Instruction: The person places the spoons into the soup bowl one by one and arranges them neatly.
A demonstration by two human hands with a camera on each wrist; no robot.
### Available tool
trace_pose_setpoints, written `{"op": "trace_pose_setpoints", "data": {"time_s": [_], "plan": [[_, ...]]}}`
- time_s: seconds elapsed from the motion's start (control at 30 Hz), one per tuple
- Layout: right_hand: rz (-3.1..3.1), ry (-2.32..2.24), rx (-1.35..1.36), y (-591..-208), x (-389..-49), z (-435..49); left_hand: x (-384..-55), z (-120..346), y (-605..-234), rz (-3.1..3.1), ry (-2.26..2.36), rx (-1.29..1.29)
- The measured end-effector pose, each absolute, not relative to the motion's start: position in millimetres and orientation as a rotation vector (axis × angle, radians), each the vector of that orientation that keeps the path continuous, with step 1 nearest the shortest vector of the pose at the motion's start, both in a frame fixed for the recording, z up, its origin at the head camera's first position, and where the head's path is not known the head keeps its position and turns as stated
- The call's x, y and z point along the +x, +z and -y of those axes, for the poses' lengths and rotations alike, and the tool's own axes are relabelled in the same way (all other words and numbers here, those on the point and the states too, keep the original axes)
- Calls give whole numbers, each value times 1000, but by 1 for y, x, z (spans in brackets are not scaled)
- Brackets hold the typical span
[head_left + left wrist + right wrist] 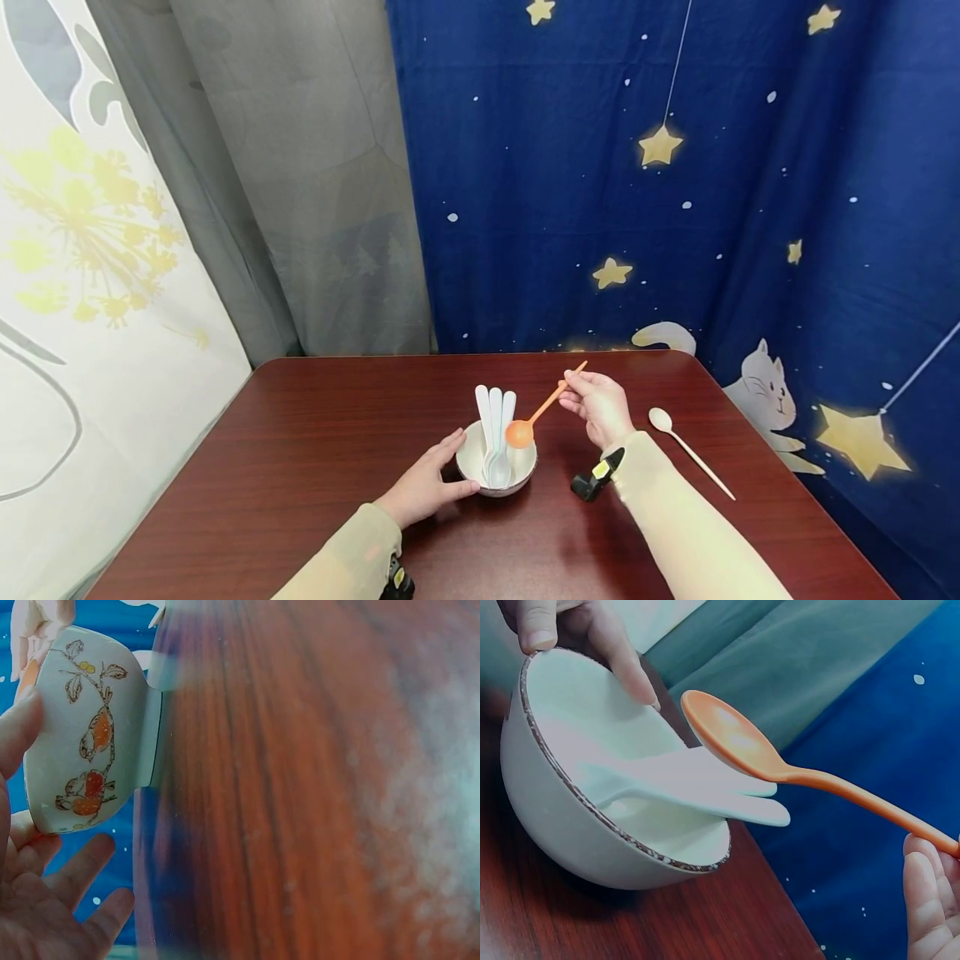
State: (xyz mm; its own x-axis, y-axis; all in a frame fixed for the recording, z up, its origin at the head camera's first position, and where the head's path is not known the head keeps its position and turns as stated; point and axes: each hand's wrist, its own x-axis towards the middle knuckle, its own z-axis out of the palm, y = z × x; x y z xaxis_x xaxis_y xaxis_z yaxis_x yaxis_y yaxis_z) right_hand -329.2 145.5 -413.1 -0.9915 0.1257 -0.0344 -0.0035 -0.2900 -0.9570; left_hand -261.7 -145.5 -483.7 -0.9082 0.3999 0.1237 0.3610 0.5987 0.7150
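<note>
A white bowl (471,460) with a brown speckled rim stands on the table; its outside, in the left wrist view, carries painted orange fruit and leaves. Three pale spoons (495,425) lean inside it, handles up past the far rim. My left hand (429,483) holds the bowl at its left side, thumb at the near rim and fingers further round. With fingertips and thumb, my right hand (597,403) pinches an orange spoon (735,739) near its handle end. The orange spoon's head hangs tilted over the bowl's right side, above the pale spoons.
A cream long-handled spoon (693,457) lies on the dark red wooden table (322,442), right of my right forearm. Behind the table hang a grey curtain (315,183) and a blue one (540,183) with stars. Each wrist wears a black camera.
</note>
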Motion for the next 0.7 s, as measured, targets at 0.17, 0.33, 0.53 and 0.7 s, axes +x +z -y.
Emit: {"op": "trace_pose_setpoints", "data": {"time_s": [0.17,0.33,0.53,0.7], "plan": [[1812,2459,-175,-414,-328,-141,-261,146,-483,-2764,1222,657],[1836,2443,-168,-414,-327,-137,-261,146,-484,-2767,1213,656],[1889,2425,-170,-418,-329,-135,-261,146,-484,-2770,1214,653],[1926,2415,-158,-423,-329,-131,-261,146,-484,-2765,1223,653]]}}
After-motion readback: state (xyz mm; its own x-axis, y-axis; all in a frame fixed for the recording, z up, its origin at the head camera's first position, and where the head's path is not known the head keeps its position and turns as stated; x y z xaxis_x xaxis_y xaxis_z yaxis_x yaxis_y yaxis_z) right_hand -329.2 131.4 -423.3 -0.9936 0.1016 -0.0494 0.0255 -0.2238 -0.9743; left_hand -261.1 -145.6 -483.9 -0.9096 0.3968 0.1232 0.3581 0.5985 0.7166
